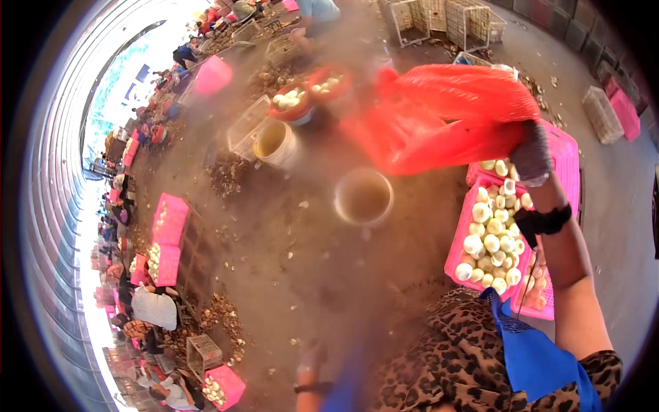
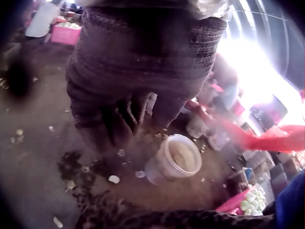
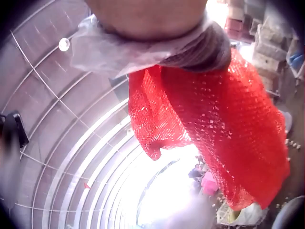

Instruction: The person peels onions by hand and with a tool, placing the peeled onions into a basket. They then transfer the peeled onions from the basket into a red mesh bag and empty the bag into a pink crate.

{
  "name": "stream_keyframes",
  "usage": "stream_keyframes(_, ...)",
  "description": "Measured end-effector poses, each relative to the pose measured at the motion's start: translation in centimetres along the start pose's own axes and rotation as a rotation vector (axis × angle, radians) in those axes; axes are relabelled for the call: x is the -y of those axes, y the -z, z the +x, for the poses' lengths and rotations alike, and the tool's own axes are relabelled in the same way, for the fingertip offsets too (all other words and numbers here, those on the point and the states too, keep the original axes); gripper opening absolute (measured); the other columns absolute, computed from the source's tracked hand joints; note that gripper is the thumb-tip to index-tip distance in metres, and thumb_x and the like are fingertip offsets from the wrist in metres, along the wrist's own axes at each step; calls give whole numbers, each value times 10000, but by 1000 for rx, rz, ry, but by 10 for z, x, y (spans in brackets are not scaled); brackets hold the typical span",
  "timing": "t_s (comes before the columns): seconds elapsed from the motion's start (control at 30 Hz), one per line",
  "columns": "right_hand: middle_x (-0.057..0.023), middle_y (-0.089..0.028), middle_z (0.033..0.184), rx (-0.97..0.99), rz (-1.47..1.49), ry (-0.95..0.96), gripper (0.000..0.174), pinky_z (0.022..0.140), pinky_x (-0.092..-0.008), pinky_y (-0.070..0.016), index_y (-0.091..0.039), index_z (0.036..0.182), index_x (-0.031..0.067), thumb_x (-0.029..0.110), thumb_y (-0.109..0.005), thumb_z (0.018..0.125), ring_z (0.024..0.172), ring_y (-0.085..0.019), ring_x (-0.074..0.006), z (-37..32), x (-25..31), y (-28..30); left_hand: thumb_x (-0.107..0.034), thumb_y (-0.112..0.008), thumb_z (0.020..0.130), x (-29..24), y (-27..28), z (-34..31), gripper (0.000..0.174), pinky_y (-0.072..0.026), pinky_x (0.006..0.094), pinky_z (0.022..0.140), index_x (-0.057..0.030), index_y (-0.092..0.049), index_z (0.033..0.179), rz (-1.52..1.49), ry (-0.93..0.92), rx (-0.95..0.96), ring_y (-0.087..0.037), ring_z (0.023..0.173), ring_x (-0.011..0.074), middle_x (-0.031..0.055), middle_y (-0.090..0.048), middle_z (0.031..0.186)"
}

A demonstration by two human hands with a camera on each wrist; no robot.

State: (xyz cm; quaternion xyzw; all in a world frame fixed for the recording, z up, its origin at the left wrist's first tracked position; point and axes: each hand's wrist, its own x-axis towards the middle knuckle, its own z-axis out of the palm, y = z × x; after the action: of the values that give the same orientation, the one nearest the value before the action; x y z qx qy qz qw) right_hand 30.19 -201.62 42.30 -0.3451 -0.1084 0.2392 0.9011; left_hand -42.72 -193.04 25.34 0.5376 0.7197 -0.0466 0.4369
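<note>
My right hand [image 1: 532,154], in a dark knit glove, grips a red mesh bag [image 1: 446,117] by one end. The bag stretches out to the left in the head view and hangs down from the hand in the right wrist view. Beneath it, peeled onions [image 1: 492,240] fill a pink crate [image 1: 451,259]. Low in the head view, my left hand [image 1: 312,357] is blurred. The left wrist view shows its glove [image 2: 143,71] with the fingers hanging loosely and nothing held. A white bucket [image 2: 159,167] stands on the floor beyond those fingers.
Another pale bucket [image 1: 292,152] stands beside a white crate [image 1: 237,145]. Two red basins of onions sit farther off, one basin [image 1: 278,110] nearer. Pink crates [image 1: 171,213] line the left, near seated people. Onion skins [image 1: 223,319] litter the floor.
</note>
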Motion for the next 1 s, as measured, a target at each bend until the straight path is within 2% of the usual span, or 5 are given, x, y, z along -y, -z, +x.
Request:
stream_keyframes(0.47, -78, -661, 956, -110, -207, -77, 269, 722, -329, -523, -625, 1094, 67, 134, -452, 899, 823, -633, -210, 144, -297, -229, -198, -614, 825, 51, 199, 186, 235, -522, 326, 644, -19, -642, 975, 30, 158, -45, -624, 711, 210, 97, -629, 800)
stream_keyframes(0.63, -87, -663, 902, 22, -229, 6, 292, 660, -324, -524, -626, 1075, 55, 90, -401, 892, 747, -634, -215, 209, -388, -296, -199, -625, 818, 28, 263, 249, 223, -524, 337, 670, -24, -649, 954, 17, 125, -78, -626, 717, 227, 106, -631, 802)
stream_keyframes(0.73, -72, -672, 848, 75, -749, 182, 266, 617, -297, -521, -655, 1037, 26, -3, -542, 799, 709, -633, -178, 191, -432, -392, -200, -631, 814, 6, 293, 293, 216, -526, 344, 685, -27, -653, 942, 47, 104, -86, -627, 721, 236, 111, -632, 804)
stream_keyframes(0.83, -14, -679, 903, 194, -803, 310, 190, 741, -268, -504, -679, 986, 0, -10, -628, 803, 809, -598, -88, 238, -519, -415, -206, -624, 816, -37, 305, 356, 218, -522, 357, 693, -33, -655, 944, 36, 144, -67, -627, 746, 245, 118, -636, 822)
stream_keyframes(1.0, -2, -678, 964, 203, -774, 82, 277, 763, -251, -501, -671, 1042, 3, -52, -656, 771, 851, -594, -74, 316, -668, -435, -216, -613, 819, -120, 317, 476, 221, -516, 379, 706, -43, -659, 948, 37, 197, -28, -627, 787, 258, 130, -642, 852)
